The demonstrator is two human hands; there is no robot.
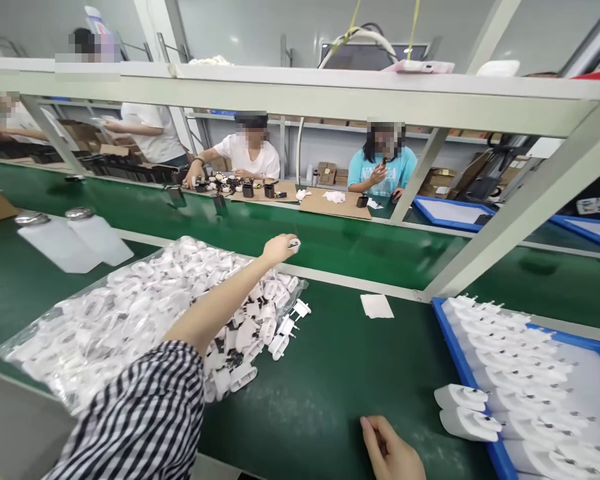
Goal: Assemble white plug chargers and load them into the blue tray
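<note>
Our left hand [279, 249] reaches ahead, its fingers closed around a white plug piece [294, 245] that juts out toward 3 o'clock. Our right hand [393, 453], at 5 o'clock from the left, is half curled around nothing we can see, a gap showing between thumb and forefinger. At 8 o'clock from the left hand, a clear plastic bag [15, 347] is heaped with similar pieces [165, 287]. At 4 o'clock, a blue-rimmed tray [453, 343] holds rows of white adapters [510, 360] with metal pins. At 9 o'clock are two metal-capped bottles [97, 240].
</note>
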